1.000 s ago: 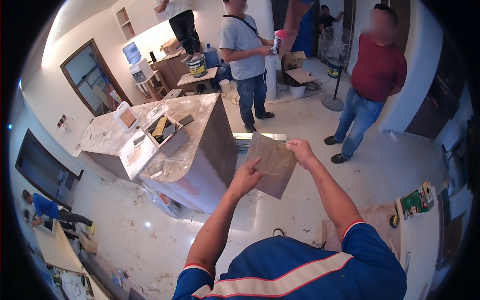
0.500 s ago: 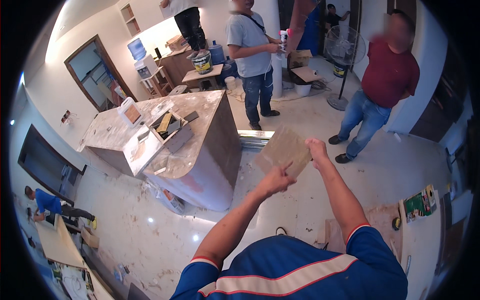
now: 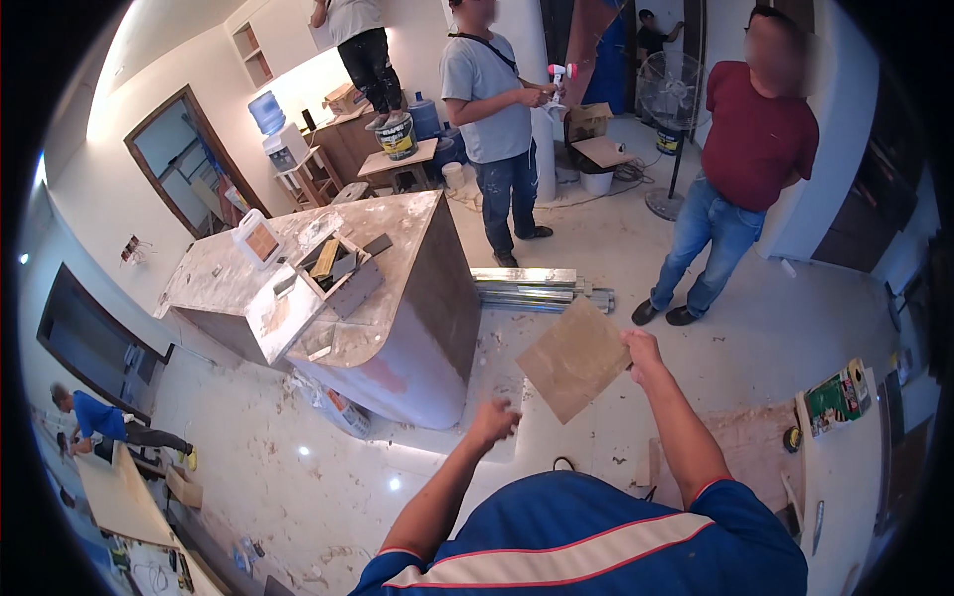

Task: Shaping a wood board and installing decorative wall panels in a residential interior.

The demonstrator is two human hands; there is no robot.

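Observation:
My right hand (image 3: 642, 356) is closed on the right corner of a thin, square tan-brown sheet (image 3: 571, 363), which looks stiff and is tilted. What it is made of I cannot tell. My left hand (image 3: 495, 422) hangs in the air to the left of the sheet and below it, apart from it. Its fingers are loosely spread, slightly blurred, with nothing in them.
At left stands a dusty curved counter (image 3: 407, 238) carrying a wooden box of offcuts (image 3: 343, 273) and a white jug (image 3: 258, 238). Shiny metal channels (image 3: 527, 288) lie beyond the sheet. One person in red (image 3: 760, 134) and another in grey (image 3: 487, 99) stand ahead, near a fan (image 3: 671, 89).
My left hand has come off the sheet and moved left and down. The sheet, still in my right hand, has turned and sunk lower in view.

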